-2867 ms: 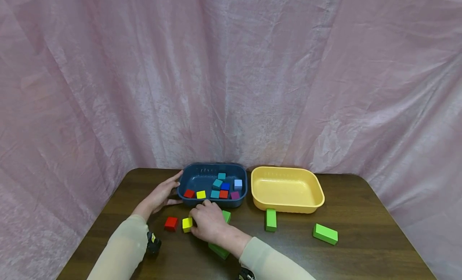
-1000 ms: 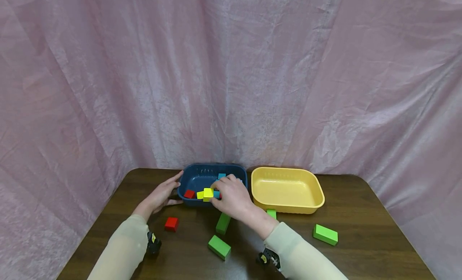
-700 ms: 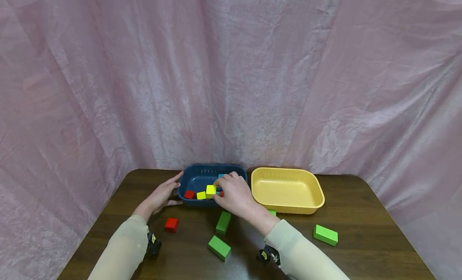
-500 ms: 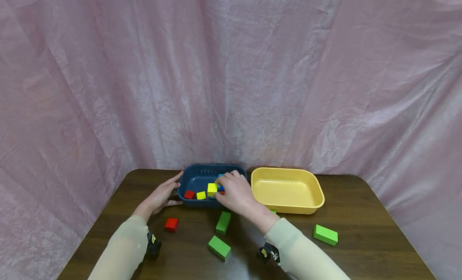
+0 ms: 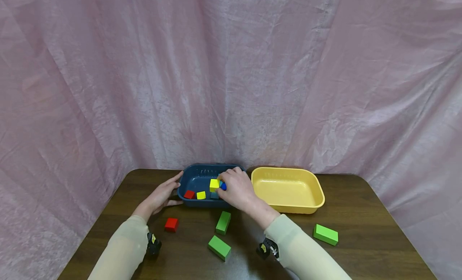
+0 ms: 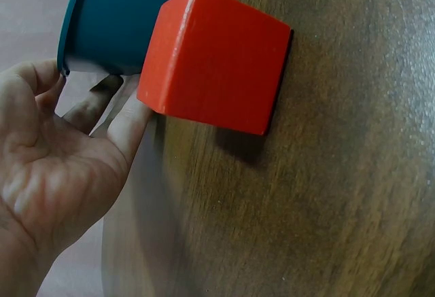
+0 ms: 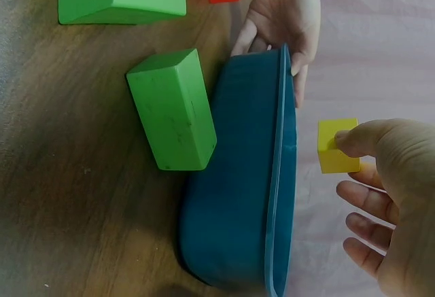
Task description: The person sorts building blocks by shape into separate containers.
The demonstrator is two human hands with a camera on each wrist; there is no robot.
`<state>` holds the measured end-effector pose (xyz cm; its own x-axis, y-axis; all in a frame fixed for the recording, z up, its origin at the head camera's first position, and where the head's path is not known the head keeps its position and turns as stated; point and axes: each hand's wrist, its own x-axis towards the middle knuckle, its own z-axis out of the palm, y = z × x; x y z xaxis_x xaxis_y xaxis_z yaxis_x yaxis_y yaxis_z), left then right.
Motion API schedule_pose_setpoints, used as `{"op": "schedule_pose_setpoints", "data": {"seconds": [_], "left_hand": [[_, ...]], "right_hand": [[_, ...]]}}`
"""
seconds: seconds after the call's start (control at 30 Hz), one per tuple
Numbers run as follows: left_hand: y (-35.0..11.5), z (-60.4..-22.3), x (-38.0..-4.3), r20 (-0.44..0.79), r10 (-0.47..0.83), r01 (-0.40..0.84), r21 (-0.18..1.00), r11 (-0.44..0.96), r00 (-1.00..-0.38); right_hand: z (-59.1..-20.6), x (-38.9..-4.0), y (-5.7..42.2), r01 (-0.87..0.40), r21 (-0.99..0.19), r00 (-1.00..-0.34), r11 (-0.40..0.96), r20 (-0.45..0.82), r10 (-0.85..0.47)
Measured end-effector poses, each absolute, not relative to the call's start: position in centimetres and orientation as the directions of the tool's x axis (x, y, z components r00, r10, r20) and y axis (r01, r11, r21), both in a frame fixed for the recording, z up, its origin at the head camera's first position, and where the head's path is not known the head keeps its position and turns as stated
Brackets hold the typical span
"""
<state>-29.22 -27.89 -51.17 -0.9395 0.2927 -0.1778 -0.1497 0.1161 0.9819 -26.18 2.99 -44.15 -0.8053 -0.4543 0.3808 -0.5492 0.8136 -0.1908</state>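
Note:
My right hand (image 5: 236, 189) pinches a yellow cube (image 5: 214, 185) between thumb and index finger, above the dark blue bin (image 5: 195, 181). The right wrist view shows this yellow cube (image 7: 338, 162) held beyond the bin's rim, the other fingers loosely bent. My left hand (image 5: 161, 195) touches the bin's left end, its fingers spread along wall and rim. Inside the bin lie a red cube (image 5: 189, 194), another yellow cube (image 5: 201, 195) and some blue ones; my right hand hides the bin's right part. On the table near my left wrist sits a red cube (image 6: 217, 59).
A yellow bin (image 5: 288, 187) stands right of the blue one. Green blocks lie on the brown table (image 5: 361, 216): one block (image 5: 223, 222) before the blue bin, another block (image 5: 219, 248) nearer, a third block (image 5: 325, 234) at right. A pink curtain (image 5: 231, 79) hangs behind.
My right hand has picked the yellow cube off the table and carried it over the blue bin, lately rising slightly. My left hand has stayed at the bin's end.

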Motion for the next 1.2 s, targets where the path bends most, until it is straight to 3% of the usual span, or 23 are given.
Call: {"op": "schedule_pose_setpoints", "data": {"seconds": [1.2], "left_hand": [[-27.8, -50.8, -29.1, -0.196, 0.280, -0.165, 0.977, 0.133, -0.940]], "right_hand": [[-44.2, -28.7, 2.1, -0.477, -0.166, -0.856, 0.863, 0.310, -0.414]]}}
